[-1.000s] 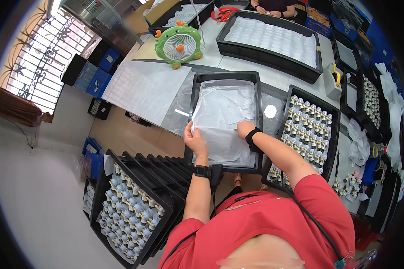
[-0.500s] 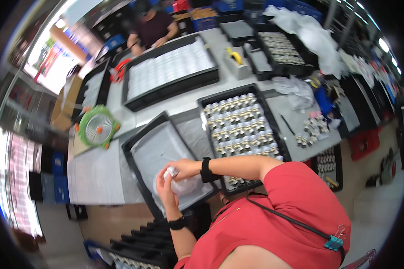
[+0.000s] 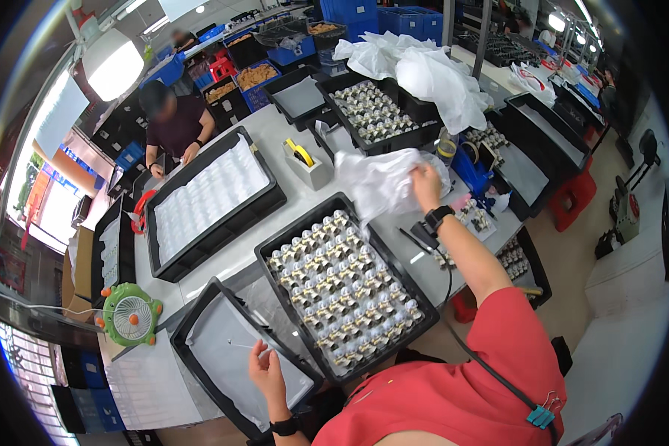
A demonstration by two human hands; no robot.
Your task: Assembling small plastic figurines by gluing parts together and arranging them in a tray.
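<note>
Right hand (image 3: pixel 426 186) is swinging from the lined tray (image 3: pixel 198 314), gripping a white sheet (image 3: pixel 383 182) above the worktop (image 3: pixel 238 256), inward from its near edge; left hand (image 3: pixel 267 373) is hovering loosely splayed. Keeping the sheet high is probably avoiding snags on bulb-shaped parts (image 3: pixel 349 284).

Head-worn fisheye cam looks down/fwd over tbl (image 3: pixel 270 137), wide FOV.

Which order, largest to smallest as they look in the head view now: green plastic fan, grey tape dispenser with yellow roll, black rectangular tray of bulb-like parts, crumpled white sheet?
1. Black rectangular tray
2. Crumpled white sheet, blurred
3. Green plastic fan
4. Grey tape dispenser
Apparent size only.
</note>
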